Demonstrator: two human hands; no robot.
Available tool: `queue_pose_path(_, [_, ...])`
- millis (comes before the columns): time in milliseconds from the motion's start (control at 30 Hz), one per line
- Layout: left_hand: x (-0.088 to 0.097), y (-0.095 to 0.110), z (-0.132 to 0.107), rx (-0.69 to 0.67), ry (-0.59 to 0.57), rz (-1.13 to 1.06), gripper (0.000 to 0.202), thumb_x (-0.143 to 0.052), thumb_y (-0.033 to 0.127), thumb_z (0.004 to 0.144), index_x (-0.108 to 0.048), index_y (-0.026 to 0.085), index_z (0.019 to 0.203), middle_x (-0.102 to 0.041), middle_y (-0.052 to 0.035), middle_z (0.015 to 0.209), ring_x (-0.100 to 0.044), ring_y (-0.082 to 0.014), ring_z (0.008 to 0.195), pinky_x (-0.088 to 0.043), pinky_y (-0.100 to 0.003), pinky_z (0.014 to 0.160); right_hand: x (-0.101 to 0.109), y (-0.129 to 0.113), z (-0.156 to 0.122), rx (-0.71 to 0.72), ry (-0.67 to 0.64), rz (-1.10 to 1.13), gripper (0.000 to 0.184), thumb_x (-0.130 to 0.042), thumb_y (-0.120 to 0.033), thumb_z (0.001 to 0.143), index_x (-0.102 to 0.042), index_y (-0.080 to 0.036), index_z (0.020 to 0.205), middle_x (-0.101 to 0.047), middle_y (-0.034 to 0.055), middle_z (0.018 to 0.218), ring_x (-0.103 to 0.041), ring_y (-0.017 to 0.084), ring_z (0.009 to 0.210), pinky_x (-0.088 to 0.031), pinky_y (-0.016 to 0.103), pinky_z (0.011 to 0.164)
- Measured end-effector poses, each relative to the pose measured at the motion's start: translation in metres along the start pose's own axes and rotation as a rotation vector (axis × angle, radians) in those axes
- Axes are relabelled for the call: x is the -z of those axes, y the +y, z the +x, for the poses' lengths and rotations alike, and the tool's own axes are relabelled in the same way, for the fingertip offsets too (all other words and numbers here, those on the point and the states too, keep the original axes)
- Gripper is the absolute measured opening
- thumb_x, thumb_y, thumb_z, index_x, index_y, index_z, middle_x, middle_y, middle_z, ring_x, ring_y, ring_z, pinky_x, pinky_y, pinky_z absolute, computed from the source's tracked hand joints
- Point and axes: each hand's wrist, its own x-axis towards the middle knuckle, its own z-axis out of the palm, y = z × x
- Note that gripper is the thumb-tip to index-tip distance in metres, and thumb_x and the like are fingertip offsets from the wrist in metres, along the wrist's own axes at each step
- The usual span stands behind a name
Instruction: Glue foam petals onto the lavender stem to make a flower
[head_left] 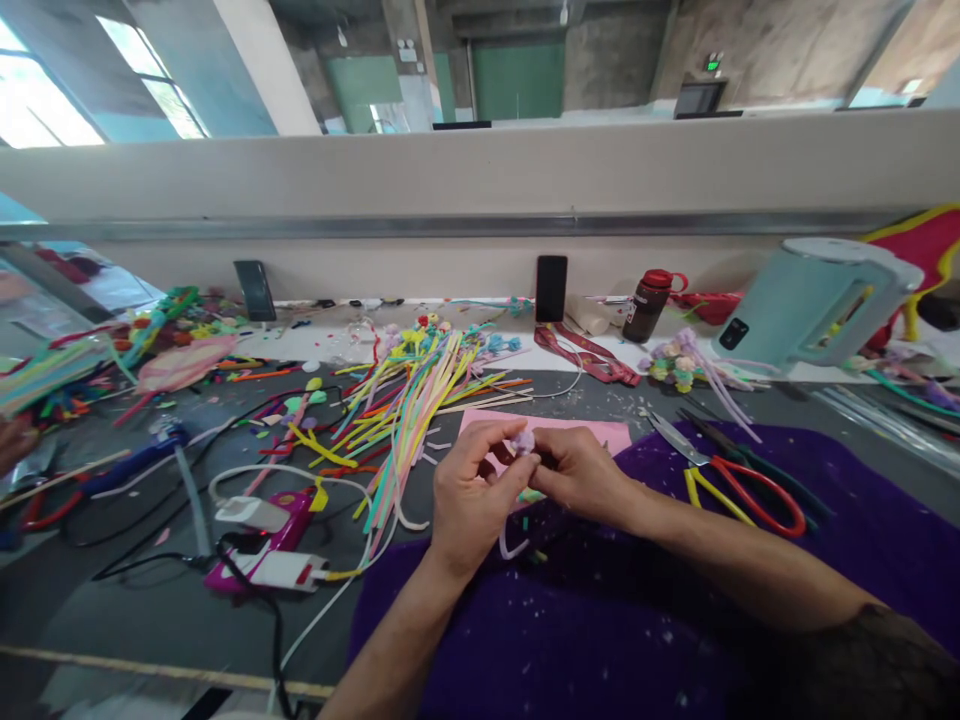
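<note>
Between my two hands sits a small lavender fuzzy piece (523, 440), which looks like a flower head of curled pipe cleaner. The fingers and thumb of my left hand (476, 490) pinch it from the left. From the other side my right hand (581, 472) is closed on it too, fingertips meeting those of the left; its exact grip is partly hidden. A pink sheet (611, 436) lies under the hands, with small green and yellow bits on it. One pale lavender strip (513, 549) hangs or lies just below, over the dark purple cloth (555, 640).
Pipe cleaners (409, 410) in many colours are heaped left of centre. Nearer, a magenta power strip (277, 540) trails cables. Red-handled scissors (757, 495) and pliers lie on the right. Behind stand a phone (551, 288), a bottle (649, 305) and a kettle (799, 305). Another person's hand (13, 440) shows far left.
</note>
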Motion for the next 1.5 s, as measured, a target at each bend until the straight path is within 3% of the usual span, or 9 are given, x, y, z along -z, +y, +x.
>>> queue_pose_path(333, [0.003,0.003,-0.002,0.084,0.002,-0.046,0.023,-0.067,0.024,0.071,-0.066,0.022,0.094,-0.061,-0.0016,0.09,-0.055,-0.0111,0.065,-0.043,-0.021,0.053,0.001,-0.003,-0.001,0.003,-0.05,-0.024,0.015,-0.051,-0.02,0.082,-0.06,-0.015,0.072,-0.059,0.0005,0.064,-0.049,0.011,0.056,-0.034,0.02,0.054])
queue_pose_path(533, [0.003,0.002,-0.002,0.076,0.009,-0.031,0.021,-0.066,0.023,0.071,-0.066,0.022,0.092,-0.061,-0.0009,0.088,-0.055,-0.0105,0.065,-0.042,-0.02,0.053,0.0,-0.003,-0.001,0.034,-0.038,-0.053,0.016,-0.052,-0.023,0.082,-0.057,-0.015,0.069,-0.054,-0.0011,0.06,-0.046,0.01,0.054,-0.031,0.02,0.051])
queue_pose_path(667, [0.003,0.001,-0.001,0.109,0.008,-0.095,0.029,-0.068,0.023,0.069,-0.064,0.022,0.097,-0.061,-0.0018,0.093,-0.055,-0.0101,0.066,-0.042,-0.019,0.052,0.0,-0.003,0.0,-0.008,-0.036,0.063,0.016,-0.055,-0.022,0.08,-0.057,-0.015,0.067,-0.053,-0.0019,0.059,-0.045,0.009,0.054,-0.032,0.02,0.051])
queue_pose_path(800, [0.005,-0.002,0.002,0.225,0.007,-0.32,0.052,-0.072,0.027,0.064,-0.055,0.022,0.113,-0.06,-0.0047,0.104,-0.053,-0.0086,0.064,-0.04,-0.018,0.046,0.005,-0.004,0.006,-0.137,-0.052,0.451,0.016,-0.06,-0.027,0.077,-0.057,-0.015,0.066,-0.052,-0.0032,0.057,-0.047,0.008,0.05,-0.035,0.019,0.047])
queue_pose_path(900, [0.006,-0.004,0.005,0.415,-0.07,-0.398,0.029,-0.069,0.033,0.067,-0.063,0.015,0.089,-0.064,-0.0017,0.074,-0.046,-0.0046,0.046,-0.033,-0.015,0.038,0.012,-0.005,0.014,-0.181,-0.045,0.62,0.019,-0.06,-0.031,0.077,-0.057,-0.015,0.066,-0.052,-0.0041,0.054,-0.047,0.007,0.045,-0.035,0.018,0.042])
queue_pose_path(967, [0.006,-0.004,0.007,0.539,-0.136,-0.437,0.025,-0.069,0.036,0.068,-0.061,0.014,0.075,-0.061,0.0009,0.06,-0.039,-0.0024,0.037,-0.027,-0.014,0.034,0.015,-0.005,0.02,-0.192,-0.029,0.648,0.023,-0.06,-0.033,0.076,-0.055,-0.015,0.063,-0.052,-0.0045,0.053,-0.047,0.006,0.042,-0.034,0.017,0.04])
queue_pose_path(1067, [0.005,-0.007,0.009,0.635,-0.175,-0.511,0.028,-0.07,0.038,0.066,-0.057,0.014,0.07,-0.062,0.0014,0.057,-0.038,-0.0014,0.032,-0.022,-0.013,0.03,0.014,-0.002,0.025,-0.199,-0.017,0.644,0.028,-0.062,-0.036,0.075,-0.052,-0.015,0.059,-0.05,-0.0053,0.05,-0.045,0.005,0.04,-0.033,0.016,0.038])
queue_pose_path(1267, [0.0,-0.026,0.01,0.69,-0.228,-0.652,0.03,-0.07,0.038,0.065,-0.054,0.013,0.067,-0.059,0.0022,0.053,-0.034,-0.0001,0.028,-0.02,-0.012,0.027,0.006,0.006,0.025,-0.186,-0.022,0.581,0.024,-0.062,-0.034,0.074,-0.053,-0.015,0.061,-0.05,-0.0058,0.051,-0.044,0.005,0.041,-0.033,0.017,0.039])
queue_pose_path(1500, [-0.009,-0.042,0.003,0.784,-0.313,-0.715,0.028,-0.069,0.037,0.067,-0.05,0.015,0.068,-0.06,0.0035,0.052,-0.035,-0.0008,0.027,-0.02,-0.013,0.028,0.004,0.015,0.024,-0.294,0.017,0.583,0.022,-0.06,-0.033,0.073,-0.052,-0.015,0.063,-0.051,-0.0055,0.051,-0.045,0.004,0.039,-0.031,0.015,0.037])
